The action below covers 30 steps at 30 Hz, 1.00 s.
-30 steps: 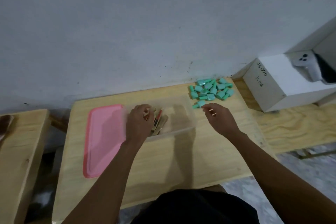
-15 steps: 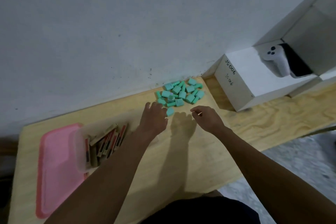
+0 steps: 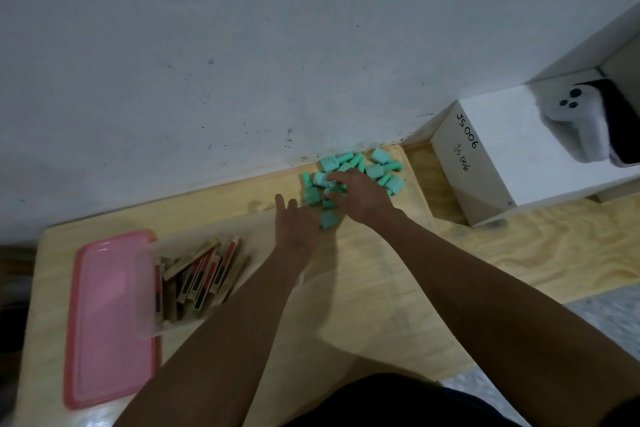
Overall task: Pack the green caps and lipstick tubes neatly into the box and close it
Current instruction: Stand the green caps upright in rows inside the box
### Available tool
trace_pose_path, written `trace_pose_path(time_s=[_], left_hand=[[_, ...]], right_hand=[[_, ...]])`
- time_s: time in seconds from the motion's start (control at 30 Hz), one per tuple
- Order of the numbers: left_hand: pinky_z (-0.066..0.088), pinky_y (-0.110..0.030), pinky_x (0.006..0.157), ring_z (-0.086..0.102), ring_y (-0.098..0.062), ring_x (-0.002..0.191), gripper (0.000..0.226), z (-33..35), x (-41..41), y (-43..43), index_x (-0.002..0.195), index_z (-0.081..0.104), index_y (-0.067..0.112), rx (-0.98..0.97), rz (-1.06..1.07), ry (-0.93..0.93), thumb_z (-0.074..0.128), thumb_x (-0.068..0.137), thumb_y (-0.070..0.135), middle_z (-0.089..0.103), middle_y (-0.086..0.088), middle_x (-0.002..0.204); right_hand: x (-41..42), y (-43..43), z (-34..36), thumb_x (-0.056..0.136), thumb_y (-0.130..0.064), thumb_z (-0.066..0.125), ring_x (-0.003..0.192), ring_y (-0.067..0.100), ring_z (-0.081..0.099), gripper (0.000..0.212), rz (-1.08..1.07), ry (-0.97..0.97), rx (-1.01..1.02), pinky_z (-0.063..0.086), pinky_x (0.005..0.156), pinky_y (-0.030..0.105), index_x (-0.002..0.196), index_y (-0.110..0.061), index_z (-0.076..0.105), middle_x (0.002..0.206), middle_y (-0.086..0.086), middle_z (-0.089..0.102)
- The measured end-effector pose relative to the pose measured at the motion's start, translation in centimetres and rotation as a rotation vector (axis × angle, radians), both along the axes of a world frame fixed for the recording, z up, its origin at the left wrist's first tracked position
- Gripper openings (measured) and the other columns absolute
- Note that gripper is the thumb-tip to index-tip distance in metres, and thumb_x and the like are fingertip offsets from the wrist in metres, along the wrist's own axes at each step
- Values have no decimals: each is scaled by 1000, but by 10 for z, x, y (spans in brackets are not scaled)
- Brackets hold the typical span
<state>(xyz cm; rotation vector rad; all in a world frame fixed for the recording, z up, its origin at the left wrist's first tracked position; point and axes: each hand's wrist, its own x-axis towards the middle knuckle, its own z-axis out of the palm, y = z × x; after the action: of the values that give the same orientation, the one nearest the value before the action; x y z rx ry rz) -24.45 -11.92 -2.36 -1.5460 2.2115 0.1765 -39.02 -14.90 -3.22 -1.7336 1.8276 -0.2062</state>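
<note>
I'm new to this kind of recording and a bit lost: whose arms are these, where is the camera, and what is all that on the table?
There is no machine here. A person works with bare hands, and one wide camera worn on the head looks down at them, which is why both arms come in from the bottom edge. On the wooden table a clear box holds lipstick tubes, and a pink lid lies beside it, not on it. Against the wall sits a pile of green caps. The right hand reaches into the pile, fingers curled around a cap or two. The left hand lies open beside the pile and holds nothing. Further right stands a white box with a white controller at its top.
</note>
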Motion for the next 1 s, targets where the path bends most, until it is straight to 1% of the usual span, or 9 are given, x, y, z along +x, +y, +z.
trace_pose_path(time_s=[0.13, 0.23, 0.37, 0.47, 0.53, 0.63, 0.7, 0.83, 1.0], left_hand=[[15, -50, 114, 52, -24, 112, 26, 2, 4, 1, 104, 61, 18, -16, -18, 59, 40, 92, 22, 68, -3, 105], [22, -46, 107, 53, -22, 108, 26, 7, 8, 3, 106, 62, 17, -97, -62, 139, 39, 95, 25, 67, -3, 106], [26, -40, 97, 56, -23, 104, 30, 16, 23, 4, 109, 65, 17, -149, 84, 496, 43, 97, 34, 70, -1, 101], [43, -38, 87, 63, -25, 86, 28, 29, 40, 9, 101, 71, 13, -201, 212, 787, 57, 92, 35, 71, -4, 85], [52, -34, 77, 65, -21, 75, 26, 39, 55, 14, 95, 73, 11, -219, 306, 918, 63, 88, 34, 71, -4, 78], [46, -11, 61, 58, -2, 62, 24, 54, 83, 21, 90, 73, 10, -238, 435, 1020, 67, 85, 33, 67, 3, 71], [41, -5, 55, 56, 1, 59, 23, 60, 104, 25, 89, 73, 11, -263, 507, 1049, 68, 85, 33, 65, 5, 70], [42, -8, 52, 55, -1, 55, 22, 63, 137, 29, 83, 73, 12, -297, 601, 1076, 70, 82, 34, 66, 4, 67], [48, -26, 54, 56, -7, 54, 19, 55, 149, 30, 78, 73, 13, -277, 580, 1050, 73, 80, 31, 66, 2, 63]], right_hand=[[2, -4, 2, 93, -32, 59, 107, 25, 60, 30, 4, -39, -27, 47, 83, 35, 120, -22, 65, 118, 5, 63], [-5, 0, 4, 94, -31, 59, 103, 22, 61, 27, -53, -89, -90, 50, 84, 36, 117, -17, 67, 113, 4, 66], [-12, 12, 13, 95, -31, 59, 90, 14, 61, 31, -232, -225, -181, 47, 77, 25, 120, -13, 65, 112, 2, 67], [-9, 27, 25, 95, -29, 61, 83, 5, 58, 30, -301, -321, -228, 40, 67, 8, 118, -11, 67, 105, -2, 68], [-3, 39, 33, 94, -28, 61, 81, 3, 58, 28, -309, -370, -246, 40, 65, 4, 115, -11, 68, 101, -3, 69], [12, 55, 43, 94, -29, 62, 81, 1, 59, 29, -299, -406, -252, 46, 71, 10, 116, -11, 67, 93, -7, 66], [25, 61, 46, 93, -30, 63, 79, -1, 59, 30, -281, -409, -262, 47, 72, 7, 116, -12, 68, 92, -9, 65], [58, 64, 48, 91, -32, 65, 82, 4, 61, 28, -209, -377, -251, 49, 76, 21, 114, -17, 68, 94, -9, 66], [94, 54, 45, 90, -39, 62, 86, 6, 61, 26, -23, -141, -236, 47, 70, 28, 113, -28, 67, 98, -15, 67]])
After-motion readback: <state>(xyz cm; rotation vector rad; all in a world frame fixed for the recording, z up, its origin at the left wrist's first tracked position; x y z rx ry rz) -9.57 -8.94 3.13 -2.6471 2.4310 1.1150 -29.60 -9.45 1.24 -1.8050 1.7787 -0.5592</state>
